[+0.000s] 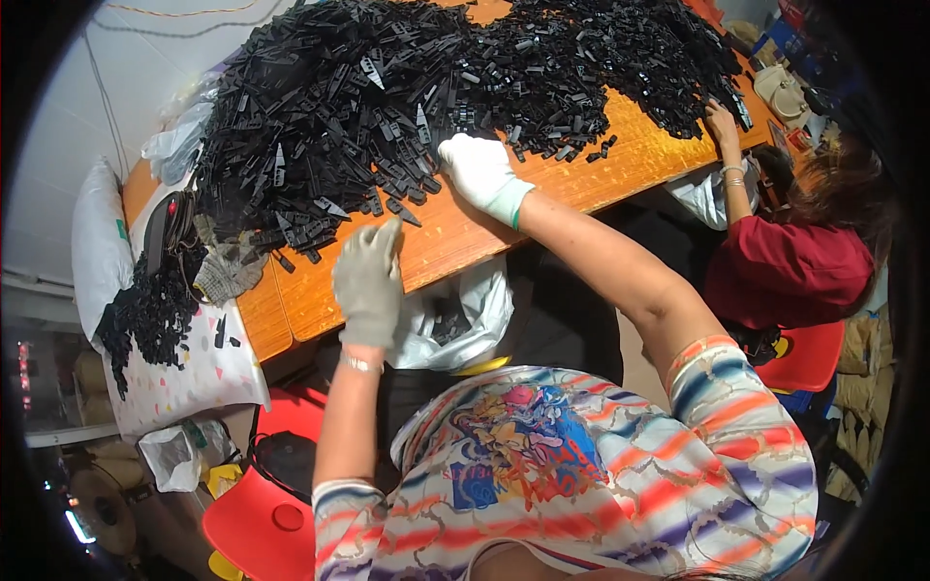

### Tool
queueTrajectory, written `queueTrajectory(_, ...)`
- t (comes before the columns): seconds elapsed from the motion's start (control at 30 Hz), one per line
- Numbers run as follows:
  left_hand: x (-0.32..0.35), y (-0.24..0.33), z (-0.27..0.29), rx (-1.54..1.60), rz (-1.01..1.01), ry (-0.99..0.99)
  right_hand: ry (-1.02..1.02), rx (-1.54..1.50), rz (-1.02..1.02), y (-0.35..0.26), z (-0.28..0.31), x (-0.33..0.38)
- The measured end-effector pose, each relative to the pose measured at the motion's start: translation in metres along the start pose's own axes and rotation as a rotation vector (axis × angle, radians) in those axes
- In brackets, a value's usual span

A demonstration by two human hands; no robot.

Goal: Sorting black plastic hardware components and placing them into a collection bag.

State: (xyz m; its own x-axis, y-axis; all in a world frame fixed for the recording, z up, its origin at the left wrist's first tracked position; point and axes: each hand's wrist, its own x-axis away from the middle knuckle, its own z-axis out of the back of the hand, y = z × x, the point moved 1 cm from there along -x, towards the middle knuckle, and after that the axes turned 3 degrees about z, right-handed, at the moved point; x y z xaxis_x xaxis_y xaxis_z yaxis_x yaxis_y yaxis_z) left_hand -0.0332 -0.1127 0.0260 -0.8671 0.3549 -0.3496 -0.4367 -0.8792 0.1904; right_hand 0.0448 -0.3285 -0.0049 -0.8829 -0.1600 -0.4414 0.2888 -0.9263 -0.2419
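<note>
A large heap of black plastic pieces (320, 107), many long and pointed, covers the far left of the wooden table (441, 242). My right hand (481, 176), in a white glove, is closed at the heap's near edge; its fingertips are partly hidden, and what it grips cannot be made out. My left hand (368, 286), in a grey glove, is over the table's front edge. Its fingers are drawn together beside a few loose pieces, and anything between them is hidden. Below the edge, between my arms, hangs an open white plastic bag (489, 315) with dark pieces inside.
Smaller black parts (572, 73) spread rightward, where a co-worker's hand (722, 126) touches them. At left are a crumpled grey glove (232, 269), a clump of black parts (150, 320) and a white sack (100, 242). A red stool (262, 523) stands lower left.
</note>
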Motion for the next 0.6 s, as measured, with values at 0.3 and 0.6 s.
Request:
queueTrajectory(0.3, -0.040, -0.013, -0.030, -0.119, -0.167, -0.041, -0.161, -0.475, -0.258, 0.000, 0.025, 0.022)
queueTrajectory(0.6, -0.044, -0.014, -0.031, -0.126, -0.213, 0.009, -0.227, -0.233, 0.161, -0.021, 0.033, 0.034)
